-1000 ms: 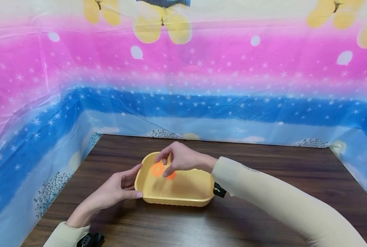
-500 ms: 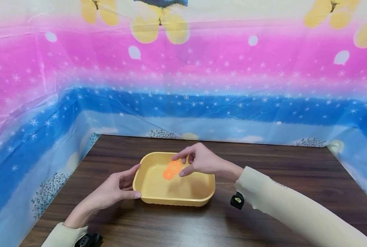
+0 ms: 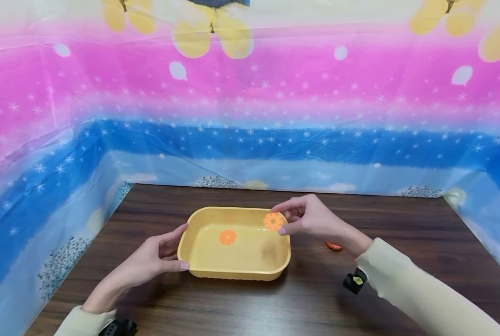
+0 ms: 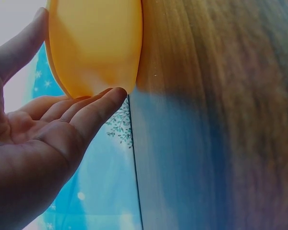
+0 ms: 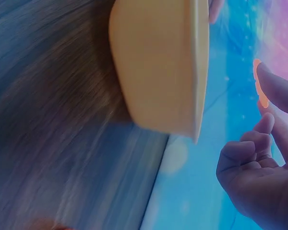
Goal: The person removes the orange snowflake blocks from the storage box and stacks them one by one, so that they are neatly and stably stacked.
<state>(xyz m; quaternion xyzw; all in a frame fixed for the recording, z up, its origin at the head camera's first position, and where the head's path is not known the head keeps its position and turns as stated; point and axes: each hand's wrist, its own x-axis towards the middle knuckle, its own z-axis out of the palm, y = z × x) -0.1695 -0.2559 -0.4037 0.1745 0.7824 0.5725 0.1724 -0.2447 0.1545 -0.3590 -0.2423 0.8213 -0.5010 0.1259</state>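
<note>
A yellow rectangular tray [image 3: 250, 261] with rounded corners stands on the table. My left hand [image 3: 146, 261] holds its left end, thumb at the near corner and fingers at the far one; in the left wrist view the fingers [image 4: 98, 112] lie against the tray wall. One orange flower-shaped slice [image 3: 227, 237], like cut carrot, lies flat on the tray floor. My right hand [image 3: 313, 217] pinches a second orange slice [image 3: 273, 221] between thumb and fingertips, over the tray's far right corner. That slice shows edge-on in the right wrist view, by the thumb [image 5: 278, 88].
A small red piece [image 3: 334, 245] lies on the table right of the tray, below my right wrist; its kind is unclear. The dark wood table [image 3: 216, 308] ends at a patterned cloth backdrop [image 3: 250, 144] behind and to the left.
My right hand has moved right with its orange slice, from the tray's left part to its far right corner. The red piece has come into sight. My left hand stays on the tray.
</note>
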